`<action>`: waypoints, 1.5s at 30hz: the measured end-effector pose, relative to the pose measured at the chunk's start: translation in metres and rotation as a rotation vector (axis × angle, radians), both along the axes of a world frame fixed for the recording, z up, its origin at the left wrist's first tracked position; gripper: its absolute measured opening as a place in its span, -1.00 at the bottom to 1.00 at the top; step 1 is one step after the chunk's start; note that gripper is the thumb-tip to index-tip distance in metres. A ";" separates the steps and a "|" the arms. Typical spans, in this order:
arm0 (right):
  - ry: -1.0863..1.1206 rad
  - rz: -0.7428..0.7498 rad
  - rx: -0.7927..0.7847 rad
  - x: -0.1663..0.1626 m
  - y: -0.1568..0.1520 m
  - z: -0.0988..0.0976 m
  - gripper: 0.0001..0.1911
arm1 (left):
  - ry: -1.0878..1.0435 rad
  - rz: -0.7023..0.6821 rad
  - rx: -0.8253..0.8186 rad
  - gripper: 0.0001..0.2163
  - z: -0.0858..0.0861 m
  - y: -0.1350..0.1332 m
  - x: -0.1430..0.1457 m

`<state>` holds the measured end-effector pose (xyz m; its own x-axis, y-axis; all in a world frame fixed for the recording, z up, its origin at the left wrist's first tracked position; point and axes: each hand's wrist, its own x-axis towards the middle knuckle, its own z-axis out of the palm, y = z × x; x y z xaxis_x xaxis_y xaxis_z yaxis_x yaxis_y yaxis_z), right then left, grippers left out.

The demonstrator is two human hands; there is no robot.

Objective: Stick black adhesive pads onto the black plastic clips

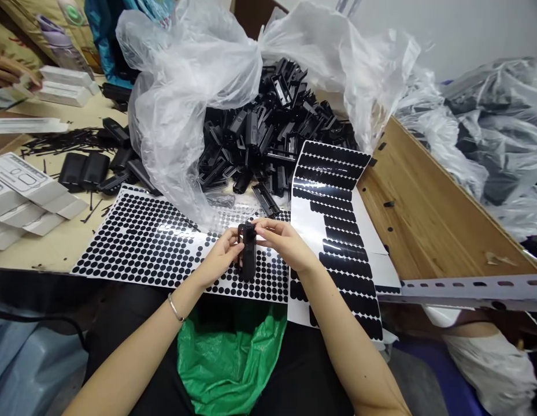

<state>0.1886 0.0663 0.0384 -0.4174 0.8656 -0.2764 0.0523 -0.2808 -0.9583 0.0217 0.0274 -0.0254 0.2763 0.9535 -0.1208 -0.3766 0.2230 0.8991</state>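
An oblong black plastic casing stands roughly upright in front of me, above a white sheet of round black stickers. My left hand grips its left side, thumb across the front. At the casing's top end my right hand is closed, thumb and forefinger pinched together. A small dark piece shows at those fingertips, too small to make out. To the right, a second sheet with rows of black stickers lies partly raised at its far end. Some backing on both sheets is bare white.
Behind the sheets, many black casings are heaped inside a clear plastic bag. White boxes and thin black strips lie left. Another person's hand is at far left. A green bag hangs below the table edge.
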 end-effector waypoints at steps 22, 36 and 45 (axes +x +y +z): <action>-0.004 -0.055 -0.044 -0.002 -0.007 -0.005 -0.68 | 0.008 -0.035 -0.047 -0.60 0.002 0.000 0.000; -0.023 -0.049 -0.021 -0.002 -0.006 -0.009 -0.68 | -0.019 -0.023 -0.068 -0.64 -0.001 0.000 0.001; -0.033 -0.064 -0.006 -0.003 -0.008 -0.008 -0.68 | -0.012 -0.026 -0.057 -0.64 0.000 0.000 0.000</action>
